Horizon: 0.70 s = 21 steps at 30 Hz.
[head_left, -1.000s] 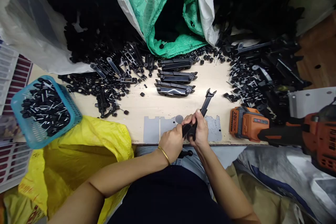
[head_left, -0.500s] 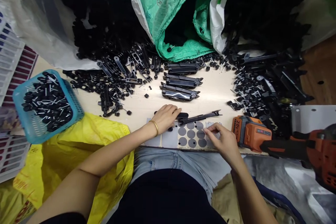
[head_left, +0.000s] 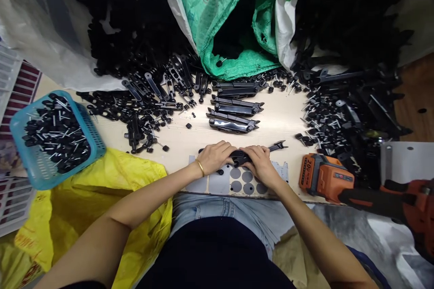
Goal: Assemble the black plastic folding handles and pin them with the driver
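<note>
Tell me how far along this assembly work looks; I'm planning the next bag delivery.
Done: four long black plastic assemblies lie stacked mid-table. In hand: the left hand and right hand both press on another black plastic arm over the grey sticker sheet. Left: heaps of loose black parts, plus full sacks behind, so most remains.

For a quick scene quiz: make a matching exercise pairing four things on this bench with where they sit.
Things:
1. blue basket
2. orange battery pack
3. green sack
4. sheet of grey round stickers

Places:
A. far edge, middle
B. near edge, under the hands
C. left end, full of black pegs
D. right of the right hand

Pairs: 1-C, 2-D, 3-A, 4-B
</note>
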{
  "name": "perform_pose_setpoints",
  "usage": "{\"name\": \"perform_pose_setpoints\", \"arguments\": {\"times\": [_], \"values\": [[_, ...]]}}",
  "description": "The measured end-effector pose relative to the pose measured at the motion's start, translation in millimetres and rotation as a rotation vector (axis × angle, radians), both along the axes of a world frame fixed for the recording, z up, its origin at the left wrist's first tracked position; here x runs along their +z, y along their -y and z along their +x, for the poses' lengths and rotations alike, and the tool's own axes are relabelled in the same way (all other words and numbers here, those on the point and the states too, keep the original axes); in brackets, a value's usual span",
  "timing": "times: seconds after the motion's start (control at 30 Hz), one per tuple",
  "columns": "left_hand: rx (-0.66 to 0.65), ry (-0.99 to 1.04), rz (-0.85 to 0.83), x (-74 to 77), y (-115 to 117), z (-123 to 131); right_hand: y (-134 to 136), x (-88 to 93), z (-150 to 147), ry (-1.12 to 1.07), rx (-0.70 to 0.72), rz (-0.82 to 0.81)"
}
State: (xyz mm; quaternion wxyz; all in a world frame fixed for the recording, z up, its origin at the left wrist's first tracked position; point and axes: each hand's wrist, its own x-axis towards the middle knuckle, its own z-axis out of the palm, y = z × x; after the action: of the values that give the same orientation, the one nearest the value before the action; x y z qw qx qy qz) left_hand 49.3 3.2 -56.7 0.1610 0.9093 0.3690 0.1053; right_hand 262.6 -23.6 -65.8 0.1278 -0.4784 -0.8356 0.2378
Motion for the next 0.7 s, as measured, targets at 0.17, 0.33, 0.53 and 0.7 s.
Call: {"name": "perform_pose_setpoints", "arguments": {"times": [0.17, 0.33, 0.53, 0.7], "values": [[-0.067, -0.032, -0.090, 4.6, -11, -1, 2, 12.9, -6, -0.027, -0.082, -0.058], [-0.120, -0.026, -0.153, 7.0, -23, 0, -28, 35.1, 22, -0.171, -0.261, -0.197], [-0.244, 0.022, -0.178, 21.8, -12, 14, -156, 24.1, 44, -0.036, -0.723, 0.120], [-0.063, 0.209, -0.031, 27.4, 0, -14, -198, 20.3, 33, -0.045, -0.731, 0.140]]}}
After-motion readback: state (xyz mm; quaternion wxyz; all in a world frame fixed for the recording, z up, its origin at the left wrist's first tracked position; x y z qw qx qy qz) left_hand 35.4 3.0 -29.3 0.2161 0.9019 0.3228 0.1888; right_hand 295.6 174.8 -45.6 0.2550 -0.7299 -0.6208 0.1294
